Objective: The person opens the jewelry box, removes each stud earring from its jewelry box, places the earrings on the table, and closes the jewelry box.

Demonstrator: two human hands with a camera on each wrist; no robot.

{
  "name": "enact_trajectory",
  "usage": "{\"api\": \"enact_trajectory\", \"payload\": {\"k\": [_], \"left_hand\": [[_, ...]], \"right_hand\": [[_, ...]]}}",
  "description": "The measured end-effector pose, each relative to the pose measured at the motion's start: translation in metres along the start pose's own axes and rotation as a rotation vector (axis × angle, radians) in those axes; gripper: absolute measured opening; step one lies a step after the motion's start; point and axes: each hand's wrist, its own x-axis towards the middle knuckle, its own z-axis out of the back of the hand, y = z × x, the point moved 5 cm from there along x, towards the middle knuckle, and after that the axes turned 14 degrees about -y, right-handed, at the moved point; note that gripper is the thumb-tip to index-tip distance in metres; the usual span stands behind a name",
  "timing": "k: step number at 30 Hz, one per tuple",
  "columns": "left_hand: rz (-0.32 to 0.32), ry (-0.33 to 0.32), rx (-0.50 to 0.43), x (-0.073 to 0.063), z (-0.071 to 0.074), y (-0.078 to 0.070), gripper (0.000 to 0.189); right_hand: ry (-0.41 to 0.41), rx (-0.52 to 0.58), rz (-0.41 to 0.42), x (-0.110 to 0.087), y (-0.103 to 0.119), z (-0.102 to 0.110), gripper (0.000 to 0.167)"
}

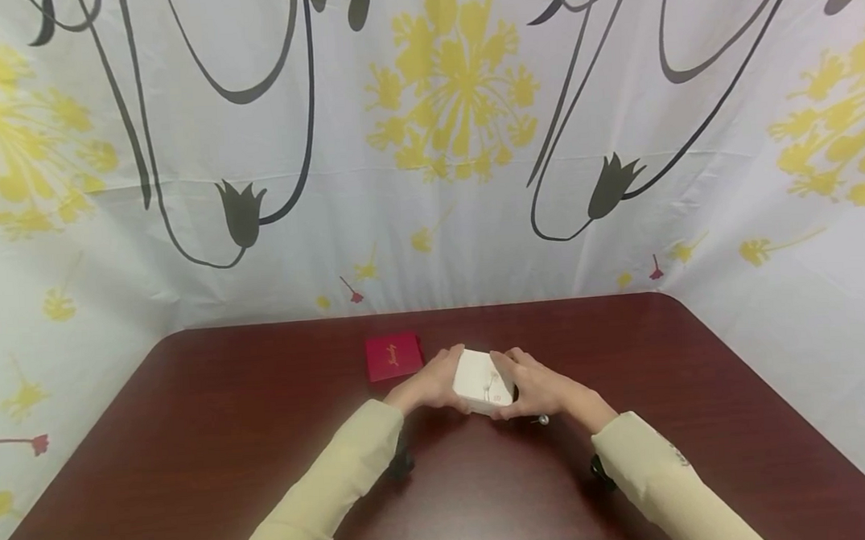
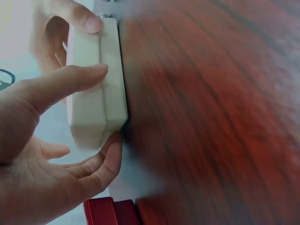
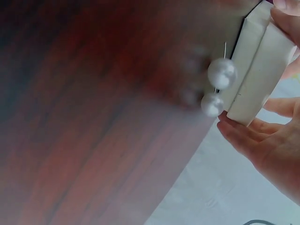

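A small white lidded box [image 1: 483, 372] sits on the dark red-brown table, its top printed with a faint design. My left hand [image 1: 433, 383] grips its left side, the thumb [image 2: 89, 76] on the near face and the fingertips curled at the far lower corner. On the right side my right hand [image 1: 537, 385] holds the same box between thumb and fingers. A seam between lid and base shows in the left wrist view. Two pearl balls [image 3: 222, 73], one with a thin metal pin, lie on the table beside the box, close to my right hand.
A red box [image 1: 393, 356] with gold lettering lies just behind and left of my left hand. The table [image 1: 193, 441] reaches back to a white curtain [image 1: 432, 262] with yellow and grey flower prints, which hangs around its far and side edges.
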Motion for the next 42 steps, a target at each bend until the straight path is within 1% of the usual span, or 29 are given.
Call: {"api": "enact_trajectory", "payload": {"k": [4, 11, 15, 19, 22, 26, 33, 39, 42], "left_hand": [[-0.006, 0.029, -0.022, -0.008, 0.002, 0.001, 0.098], [-0.029, 0.076, -0.038, -0.022, 0.005, 0.002, 0.098], [-0.043, 0.086, -0.045, -0.03, 0.008, 0.002, 0.097], [-0.061, 0.088, -0.045, -0.037, 0.011, 0.002, 0.096], [-0.058, 0.095, -0.04, -0.042, 0.012, 0.004, 0.095], [-0.053, 0.096, -0.019, -0.048, 0.014, 0.005, 0.096], [-0.072, 0.093, 0.013, -0.058, 0.018, 0.006, 0.097], [-0.059, 0.107, 0.021, -0.064, 0.019, 0.008, 0.096], [-0.053, 0.108, 0.021, -0.068, 0.02, 0.008, 0.095]], "right_hand": [[0.004, 0.018, 0.016, -0.003, 0.006, -0.002, 0.092], [0.022, 0.016, 0.035, -0.006, 0.015, -0.006, 0.092], [0.014, 0.012, 0.076, -0.008, 0.023, -0.006, 0.09], [-0.012, 0.001, 0.128, -0.011, 0.03, -0.006, 0.088], [-0.019, -0.008, 0.146, -0.013, 0.033, -0.008, 0.088], [-0.016, -0.009, 0.155, -0.014, 0.036, -0.01, 0.09], [-0.017, -0.01, 0.169, -0.017, 0.044, -0.011, 0.09], [-0.002, -0.007, 0.142, -0.018, 0.051, -0.01, 0.089], [-0.001, -0.007, 0.152, -0.019, 0.054, -0.01, 0.089]]}}
